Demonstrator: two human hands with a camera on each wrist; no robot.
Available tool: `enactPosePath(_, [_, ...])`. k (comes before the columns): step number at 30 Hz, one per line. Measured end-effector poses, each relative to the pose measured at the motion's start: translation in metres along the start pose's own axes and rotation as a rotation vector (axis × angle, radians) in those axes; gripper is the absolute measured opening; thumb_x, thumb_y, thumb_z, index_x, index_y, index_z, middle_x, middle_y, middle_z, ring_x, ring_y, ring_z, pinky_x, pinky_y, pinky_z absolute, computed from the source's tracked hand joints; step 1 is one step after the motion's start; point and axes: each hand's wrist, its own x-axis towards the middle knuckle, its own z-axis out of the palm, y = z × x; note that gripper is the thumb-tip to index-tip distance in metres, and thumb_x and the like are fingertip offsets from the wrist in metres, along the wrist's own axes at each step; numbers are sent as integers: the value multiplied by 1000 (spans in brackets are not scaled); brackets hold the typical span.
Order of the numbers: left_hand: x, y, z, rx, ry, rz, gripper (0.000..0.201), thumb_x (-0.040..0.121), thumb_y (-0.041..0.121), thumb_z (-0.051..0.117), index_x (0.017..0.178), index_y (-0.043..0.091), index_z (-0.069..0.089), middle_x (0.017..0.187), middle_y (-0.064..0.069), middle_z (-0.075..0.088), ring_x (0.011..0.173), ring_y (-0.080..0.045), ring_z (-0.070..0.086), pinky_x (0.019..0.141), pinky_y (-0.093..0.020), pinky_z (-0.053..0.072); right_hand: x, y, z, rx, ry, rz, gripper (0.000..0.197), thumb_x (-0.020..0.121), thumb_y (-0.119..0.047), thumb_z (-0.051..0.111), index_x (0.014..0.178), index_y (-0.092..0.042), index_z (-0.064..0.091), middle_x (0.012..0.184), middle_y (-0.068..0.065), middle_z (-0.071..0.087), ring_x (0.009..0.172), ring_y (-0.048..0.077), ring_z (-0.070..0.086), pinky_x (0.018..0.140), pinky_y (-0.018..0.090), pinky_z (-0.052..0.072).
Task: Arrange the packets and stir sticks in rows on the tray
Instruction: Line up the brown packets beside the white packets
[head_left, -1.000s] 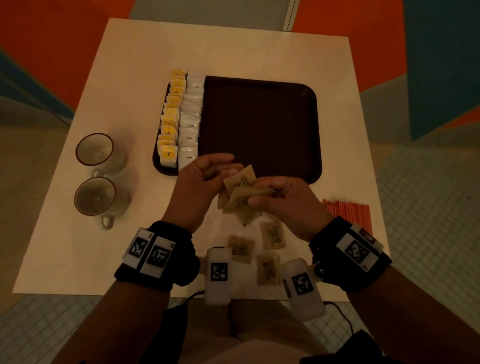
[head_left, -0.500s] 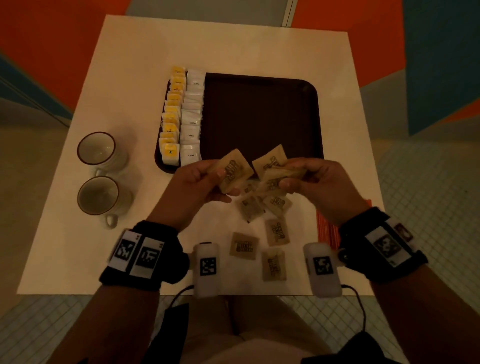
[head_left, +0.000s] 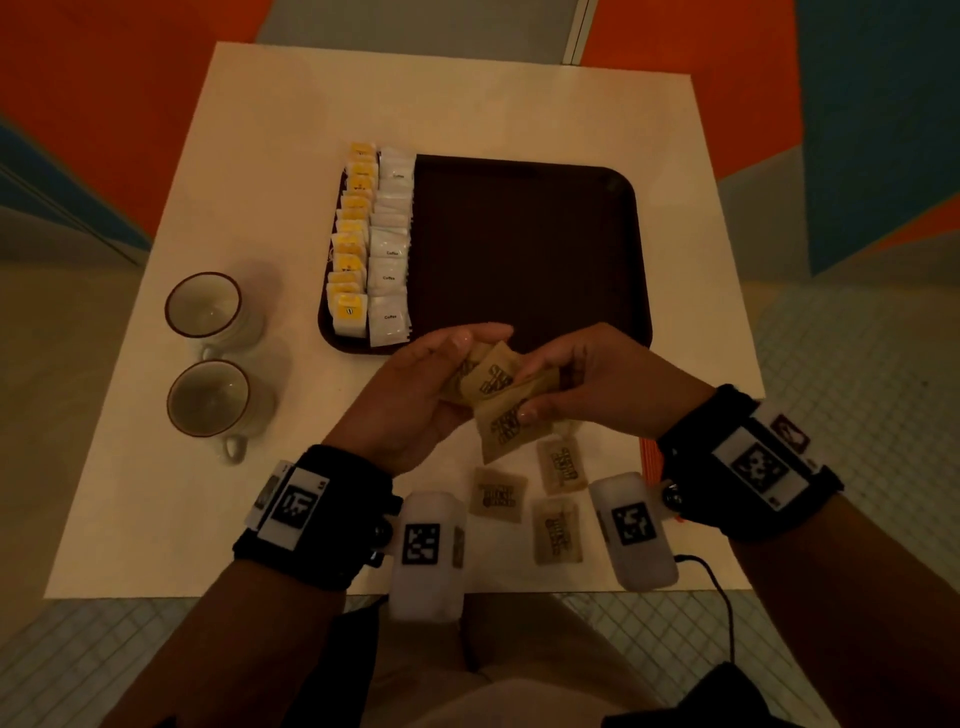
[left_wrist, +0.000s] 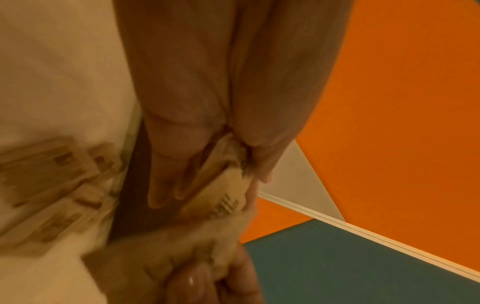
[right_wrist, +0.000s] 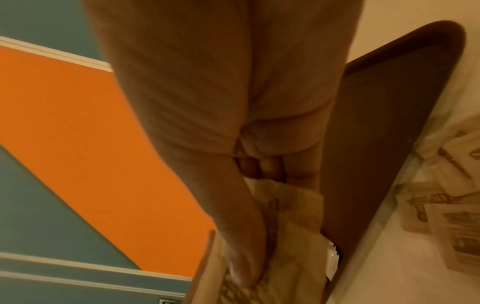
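Note:
Both hands meet just in front of the dark brown tray (head_left: 524, 249), each pinching brown sugar packets (head_left: 491, 382). My left hand (head_left: 447, 374) grips packets from the left; my right hand (head_left: 540, 387) pinches packets (head_left: 511, 426) from the right. In the left wrist view fingers (left_wrist: 182, 164) and thumb clamp a brown packet (left_wrist: 228, 197). The right wrist view shows the thumb (right_wrist: 241, 226) pressing packets (right_wrist: 285, 205). A row of yellow packets (head_left: 350, 244) and a row of white packets (head_left: 389, 249) line the tray's left side. Three brown packets (head_left: 498, 493) lie loose on the table near me.
Two empty cups (head_left: 208, 353) stand on the white table (head_left: 260, 156) left of the tray. Orange stir sticks (head_left: 647, 457) lie at the table's right, mostly hidden behind my right wrist. The tray's middle and right part hold nothing.
My hands, apart half a second ago with packets in each, have come together again over the table's near side. The loose packets on the table have not moved.

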Motion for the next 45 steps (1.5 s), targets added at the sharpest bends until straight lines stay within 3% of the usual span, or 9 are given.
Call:
enactPosePath(9, [-1,-5,-2,-68,-81,-160,36,94,19,45,129,26,50,122,-8,63,108,-23,63,84,-37,55,7,-4,9,-192,87,-55,20,70,-15,77,81,-29,69,108,-2,55,102,14,57,89,33,52])
enactPosePath(14, [-1,-10,-7,-206,80,-98,25,97,22,41,117,22,56,112,-11,62,100,-28,66,83,-45,55,1,1,5,282,180,12,14,71,-5,70,82,-13,67,80,0,67,76,11,66,63,21,53])
enactPosePath(21, [-2,-12,1,-304,-15,-153,49,84,49,38,111,11,56,108,-17,65,99,-29,66,79,-38,57,2,10,8,455,263,-3,20,66,-14,70,84,-11,62,84,4,71,83,22,69,65,30,57])
enactPosePath(24, [0,-13,4,-318,-62,-174,71,81,61,29,119,8,57,115,-19,64,107,-31,63,87,-42,54,5,8,13,364,311,-65,24,71,-9,72,93,-12,62,90,5,69,89,23,68,74,38,58])
enactPosePath(30, [5,-13,2,-434,-81,-232,84,77,69,26,139,15,39,132,-20,53,119,-32,54,89,-47,52,13,5,30,-251,332,-165,28,83,-17,66,108,-29,63,110,-10,57,103,5,50,83,20,47])
enactPosePath(33, [7,-14,0,-373,-38,-211,73,84,66,22,129,17,51,123,-17,61,110,-26,61,89,-41,51,11,5,34,-560,258,-185,50,87,-33,54,136,-28,42,139,-7,42,129,15,31,107,38,27])
enactPosePath(37, [7,-13,3,-271,-7,-214,72,85,68,17,124,20,53,115,-10,67,105,-24,64,79,-37,57,11,1,42,-784,25,-137,90,81,-54,58,147,-24,5,155,-5,15,143,11,3,113,38,0])
enactPosePath(42, [7,-18,6,-87,-27,-151,59,73,70,28,107,35,61,111,4,70,106,-14,64,89,-38,52,22,7,50,-869,66,-130,80,82,-40,62,145,-17,19,149,3,24,141,19,14,116,44,6])
enactPosePath(45, [9,-22,4,-75,-24,-153,67,73,67,34,124,28,53,120,-1,65,112,-16,61,90,-35,52,29,11,49,-877,88,-141,66,81,-25,61,139,-15,31,142,4,34,136,20,25,112,40,12])
